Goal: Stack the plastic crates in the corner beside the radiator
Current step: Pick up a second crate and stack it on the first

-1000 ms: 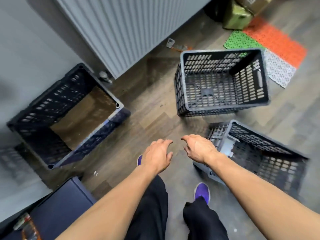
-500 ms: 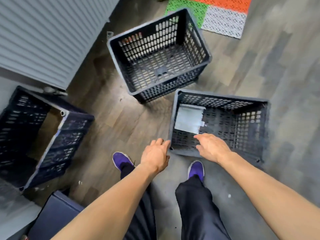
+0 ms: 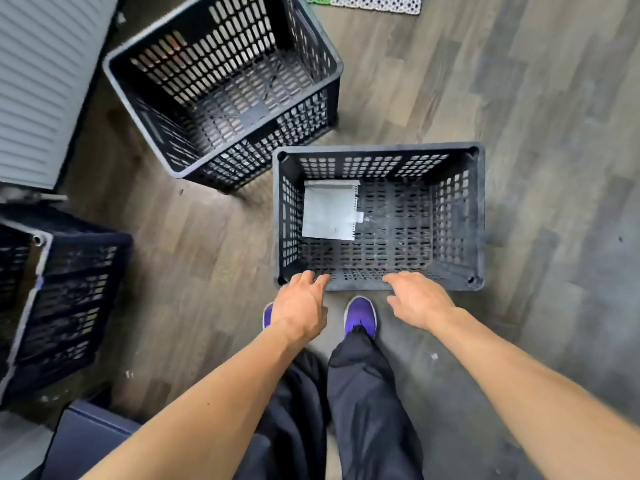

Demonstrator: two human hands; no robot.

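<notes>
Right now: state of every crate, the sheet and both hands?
near crate: upright on floor, unstacked, white sheet inside.
far crate: upright on floor, empty, unstacked.
left crate: on floor by radiator, partly out of frame.
white sheet: flat on near crate's bottom.
left hand: open, fingers at near crate's rim, no grip.
right hand: open, same rim, no grip.

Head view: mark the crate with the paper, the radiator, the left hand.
crate with the paper (image 3: 377, 150), head view, far rim.
radiator (image 3: 38, 81), head view, ribbed panel.
left hand (image 3: 301, 306), head view, back of hand.
</notes>
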